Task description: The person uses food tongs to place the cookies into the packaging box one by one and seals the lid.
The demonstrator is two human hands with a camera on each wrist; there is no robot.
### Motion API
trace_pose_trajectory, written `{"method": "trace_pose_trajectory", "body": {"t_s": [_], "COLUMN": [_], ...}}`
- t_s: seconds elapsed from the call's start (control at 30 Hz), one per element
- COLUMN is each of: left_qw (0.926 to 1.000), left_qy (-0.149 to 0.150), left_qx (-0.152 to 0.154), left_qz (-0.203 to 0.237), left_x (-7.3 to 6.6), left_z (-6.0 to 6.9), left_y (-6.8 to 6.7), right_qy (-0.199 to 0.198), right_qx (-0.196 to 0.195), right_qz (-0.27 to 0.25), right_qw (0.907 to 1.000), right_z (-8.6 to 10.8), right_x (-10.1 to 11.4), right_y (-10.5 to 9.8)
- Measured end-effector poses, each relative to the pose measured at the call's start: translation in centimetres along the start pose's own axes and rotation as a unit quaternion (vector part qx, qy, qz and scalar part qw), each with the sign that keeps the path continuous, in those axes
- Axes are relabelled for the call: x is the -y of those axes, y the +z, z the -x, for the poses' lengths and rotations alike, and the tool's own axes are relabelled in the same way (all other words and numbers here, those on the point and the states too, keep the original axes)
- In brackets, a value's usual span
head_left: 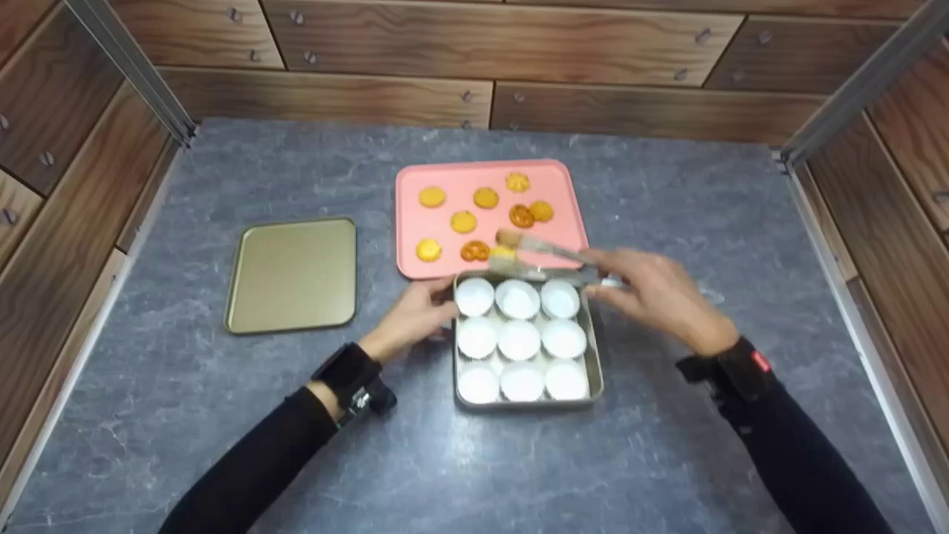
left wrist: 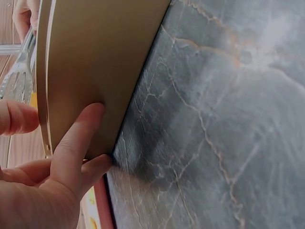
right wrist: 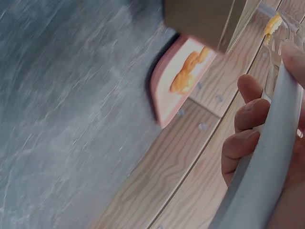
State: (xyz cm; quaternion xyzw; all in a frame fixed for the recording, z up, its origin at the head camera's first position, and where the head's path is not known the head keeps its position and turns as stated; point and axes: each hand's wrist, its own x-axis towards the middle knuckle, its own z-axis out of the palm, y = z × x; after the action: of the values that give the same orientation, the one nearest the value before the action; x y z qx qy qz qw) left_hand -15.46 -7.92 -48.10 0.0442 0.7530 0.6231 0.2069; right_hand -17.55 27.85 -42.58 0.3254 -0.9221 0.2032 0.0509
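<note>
My right hand grips a pair of metal tongs, blurred in the head view. A yellow cookie shows at the tongs' tips; I cannot tell whether they pinch it. My left hand holds the upper left corner of a gold rectangular tin. In the left wrist view its thumb is at the rim, its index finger on the outer wall. Inside stand white paper cups in rows. Just behind the tin lies a pink tray with several cookies, round, flower-shaped and pretzel-shaped.
A gold square lid lies flat on the left of the grey marbled table. Wood-patterned walls with metal corner posts enclose the back and sides.
</note>
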Motion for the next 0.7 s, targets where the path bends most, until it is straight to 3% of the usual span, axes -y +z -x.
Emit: {"method": "trace_pose_trajectory", "body": {"t_s": [0.17,0.43,0.7], "left_qw": [0.9999,0.9984,0.9989], "left_qy": [-0.005,-0.015,-0.021], "left_qx": [0.012,0.021,0.012], "left_qz": [-0.007,0.051,0.041], "left_x": [0.4,0.4,0.2], "left_z": [0.2,0.2,0.2], "left_y": [0.2,0.0,-0.1], "right_qy": [-0.017,-0.041,-0.055], "right_qx": [0.018,0.039,0.042], "right_qz": [0.007,0.055,0.077], "right_qw": [0.9997,0.9969,0.9946], "right_z": [0.4,-0.2,-1.0], "right_x": [1.4,2.6,2.9], "right_y": [0.8,2.0,2.8]}}
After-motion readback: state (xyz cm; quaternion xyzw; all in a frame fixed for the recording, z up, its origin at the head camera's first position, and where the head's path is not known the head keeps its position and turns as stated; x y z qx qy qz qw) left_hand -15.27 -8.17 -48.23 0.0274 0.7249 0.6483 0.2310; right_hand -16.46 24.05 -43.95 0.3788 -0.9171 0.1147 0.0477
